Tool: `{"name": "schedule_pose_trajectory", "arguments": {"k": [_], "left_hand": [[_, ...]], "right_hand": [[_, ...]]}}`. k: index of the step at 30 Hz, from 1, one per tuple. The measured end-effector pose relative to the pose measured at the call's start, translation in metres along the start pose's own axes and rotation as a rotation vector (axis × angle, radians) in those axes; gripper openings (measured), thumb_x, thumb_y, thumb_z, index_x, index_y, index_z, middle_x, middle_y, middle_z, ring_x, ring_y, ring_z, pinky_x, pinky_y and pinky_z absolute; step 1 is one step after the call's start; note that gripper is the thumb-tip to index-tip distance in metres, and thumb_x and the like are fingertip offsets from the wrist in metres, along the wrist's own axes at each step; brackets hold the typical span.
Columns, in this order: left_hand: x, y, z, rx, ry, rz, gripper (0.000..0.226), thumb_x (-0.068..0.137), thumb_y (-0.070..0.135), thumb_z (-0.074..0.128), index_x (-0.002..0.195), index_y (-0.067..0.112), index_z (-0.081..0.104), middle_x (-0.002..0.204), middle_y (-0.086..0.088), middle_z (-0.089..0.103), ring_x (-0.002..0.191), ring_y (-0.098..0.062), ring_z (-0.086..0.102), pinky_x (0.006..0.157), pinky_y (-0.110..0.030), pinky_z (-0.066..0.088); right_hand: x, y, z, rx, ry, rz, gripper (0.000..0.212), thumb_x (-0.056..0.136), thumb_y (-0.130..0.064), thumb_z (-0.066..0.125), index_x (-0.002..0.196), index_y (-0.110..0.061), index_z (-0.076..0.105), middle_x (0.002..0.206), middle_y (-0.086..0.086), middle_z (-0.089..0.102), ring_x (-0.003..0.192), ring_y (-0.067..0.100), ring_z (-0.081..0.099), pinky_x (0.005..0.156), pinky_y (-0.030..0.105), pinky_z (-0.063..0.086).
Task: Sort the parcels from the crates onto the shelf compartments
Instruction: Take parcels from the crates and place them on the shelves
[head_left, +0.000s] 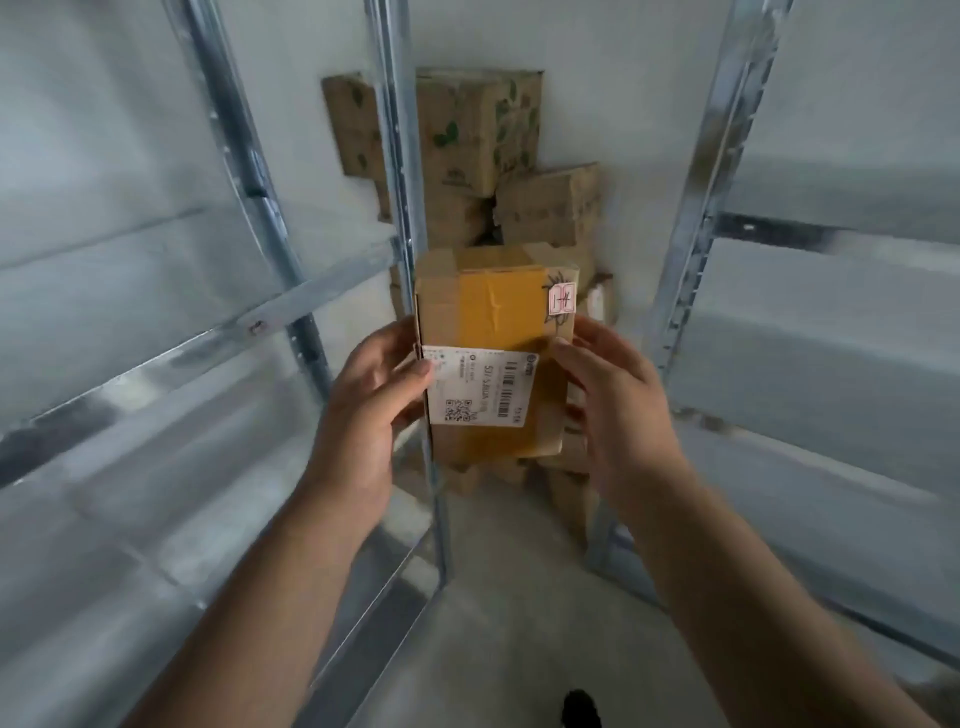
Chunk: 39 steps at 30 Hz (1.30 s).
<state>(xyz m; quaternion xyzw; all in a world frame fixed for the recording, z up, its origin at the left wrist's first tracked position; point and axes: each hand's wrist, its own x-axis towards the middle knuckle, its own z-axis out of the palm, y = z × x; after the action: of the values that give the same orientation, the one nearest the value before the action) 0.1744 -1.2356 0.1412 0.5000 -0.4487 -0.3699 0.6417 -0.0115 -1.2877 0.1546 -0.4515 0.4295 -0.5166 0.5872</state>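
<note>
both hands hold one parcel (493, 353) in the air between two shelves: left hand (363, 410) fingers curl on its left edge, right hand (613, 410) on the right. it looks light and stiff; side edges give good hold.

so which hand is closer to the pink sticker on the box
Right. The right hand grips the box at its right edge, just below the pink sticker; the left hand holds the opposite edge, thumb on the white label.

Both arms out fwd; left hand (363, 410) & right hand (618, 410) grip parcel (493, 317) sides; thumbs on front.
</note>
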Motion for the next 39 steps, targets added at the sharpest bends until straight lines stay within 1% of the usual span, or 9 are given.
{"name": "schedule_pose_trajectory", "arguments": {"k": [4, 8, 13, 19, 21, 26, 31, 35, 39], "left_hand": [[0.029, 0.011, -0.012, 0.027, 0.199, 0.08, 0.048, 0.088, 0.026, 0.059, 0.135, 0.021, 0.066, 0.125, 0.002, 0.076, 0.116, -0.022, 0.072, 0.088, -0.043, 0.05], [0.044, 0.028, -0.016, 0.076, 0.407, 0.149, 0.049, 0.091, 0.029, 0.057, 0.139, 0.02, 0.063, 0.129, 0.002, 0.075, 0.118, -0.021, 0.072, 0.09, -0.041, 0.054], [0.047, 0.043, -0.019, 0.316, 0.727, 0.197, 0.034, 0.112, 0.017, 0.046, 0.136, 0.033, 0.062, 0.121, 0.021, 0.074, 0.109, -0.001, 0.072, 0.076, -0.021, 0.061], [0.028, 0.069, -0.019, 0.322, 0.954, 0.338, 0.034, 0.11, 0.01, 0.046, 0.133, 0.025, 0.066, 0.12, 0.011, 0.074, 0.108, -0.009, 0.073, 0.079, -0.025, 0.063], [0.023, 0.078, -0.026, 0.278, 0.992, 0.364, 0.033, 0.111, 0.015, 0.044, 0.135, 0.025, 0.064, 0.119, 0.013, 0.074, 0.106, -0.007, 0.073, 0.077, -0.023, 0.062], [0.009, 0.095, -0.042, 0.268, 1.04, 0.368, 0.034, 0.113, 0.037, 0.038, 0.142, 0.036, 0.055, 0.127, 0.024, 0.069, 0.113, 0.003, 0.069, 0.079, -0.02, 0.061], [-0.007, 0.109, -0.056, 0.183, 1.01, 0.404, 0.05, 0.088, 0.068, 0.034, 0.125, 0.047, 0.06, 0.122, 0.029, 0.072, 0.12, 0.0, 0.067, 0.098, -0.033, 0.057], [-0.018, 0.105, -0.07, 0.234, 1.007, 0.388, 0.034, 0.107, 0.053, 0.037, 0.127, 0.042, 0.062, 0.129, 0.017, 0.07, 0.125, -0.013, 0.067, 0.105, -0.042, 0.057], [-0.025, 0.101, -0.076, 0.37, 1.006, 0.4, 0.03, 0.116, 0.029, 0.034, 0.135, 0.031, 0.057, 0.123, 0.027, 0.068, 0.12, -0.003, 0.066, 0.091, -0.024, 0.059]], "right_hand": [[0.062, -0.004, 0.034, 0.007, -0.188, 0.006, 0.023, 0.105, -0.018, 0.061, 0.112, -0.036, 0.074, 0.103, -0.014, 0.08, 0.098, 0.009, 0.076, 0.086, 0.036, 0.059], [0.105, -0.022, 0.069, -0.026, -0.43, -0.035, 0.026, 0.106, -0.017, 0.059, 0.109, -0.038, 0.074, 0.104, -0.019, 0.079, 0.097, 0.002, 0.074, 0.086, 0.035, 0.057], [0.132, -0.037, 0.11, -0.012, -0.665, -0.078, 0.025, 0.103, -0.012, 0.061, 0.118, -0.028, 0.075, 0.108, -0.015, 0.079, 0.094, -0.002, 0.074, 0.06, 0.008, 0.054], [0.124, -0.051, 0.149, 0.127, -0.872, 0.011, 0.018, 0.103, -0.018, 0.062, 0.112, -0.026, 0.075, 0.103, -0.012, 0.08, 0.087, 0.003, 0.077, 0.06, 0.018, 0.06], [0.118, -0.052, 0.161, 0.133, -0.925, 0.047, 0.016, 0.106, -0.027, 0.059, 0.109, -0.029, 0.075, 0.108, -0.013, 0.079, 0.095, 0.009, 0.077, 0.073, 0.029, 0.064], [0.094, -0.056, 0.186, 0.101, -0.951, -0.036, 0.031, 0.11, -0.051, 0.044, 0.116, -0.038, 0.072, 0.111, -0.022, 0.076, 0.099, 0.004, 0.075, 0.073, 0.02, 0.057], [0.074, -0.052, 0.2, 0.136, -0.969, 0.069, 0.062, 0.099, -0.071, 0.036, 0.13, -0.028, 0.068, 0.125, -0.008, 0.076, 0.116, 0.02, 0.072, 0.103, 0.047, 0.058], [0.063, -0.045, 0.204, 0.209, -0.958, 0.021, 0.064, 0.099, -0.065, 0.04, 0.129, -0.012, 0.062, 0.115, 0.0, 0.078, 0.101, 0.015, 0.078, 0.086, 0.035, 0.064], [0.053, -0.038, 0.206, 0.273, -0.961, -0.006, 0.04, 0.098, -0.049, 0.052, 0.121, -0.018, 0.063, 0.097, -0.008, 0.078, 0.086, 0.008, 0.078, 0.068, 0.023, 0.061]]}}
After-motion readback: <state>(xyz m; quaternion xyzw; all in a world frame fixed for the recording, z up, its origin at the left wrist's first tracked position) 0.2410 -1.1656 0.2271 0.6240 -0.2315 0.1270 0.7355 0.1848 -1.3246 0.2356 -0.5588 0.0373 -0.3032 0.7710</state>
